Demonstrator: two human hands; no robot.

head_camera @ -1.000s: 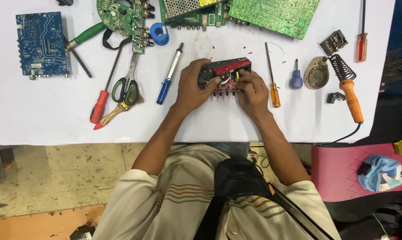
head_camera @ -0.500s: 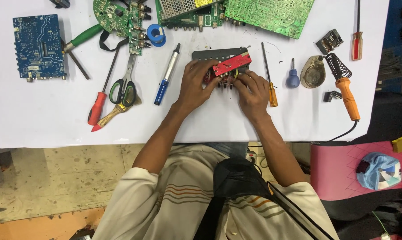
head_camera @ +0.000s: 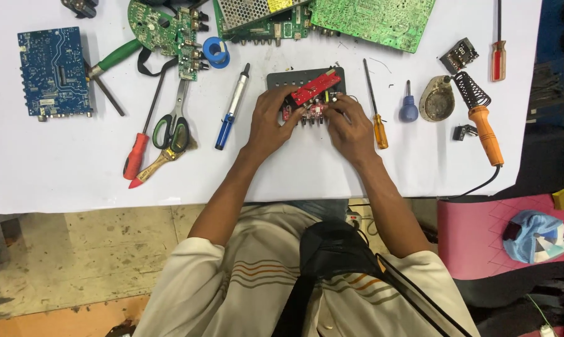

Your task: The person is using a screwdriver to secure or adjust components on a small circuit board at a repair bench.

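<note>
Two hands meet at the table's middle as I watch: my left hand (head_camera: 271, 122) and right hand (head_camera: 350, 128) both grasp a small red circuit board (head_camera: 311, 95), held over a grey panel (head_camera: 304, 78). Just right lies a yellow-handled screwdriver (head_camera: 376, 112).

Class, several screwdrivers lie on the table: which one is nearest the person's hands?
The orange-handled screwdriver, lying just beside the right hand; the red-handled ones and the stubby blue one lie farther off.

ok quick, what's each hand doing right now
Left hand: closed on the red circuit board.
Right hand: fingers curled on the same board's right end.
</note>
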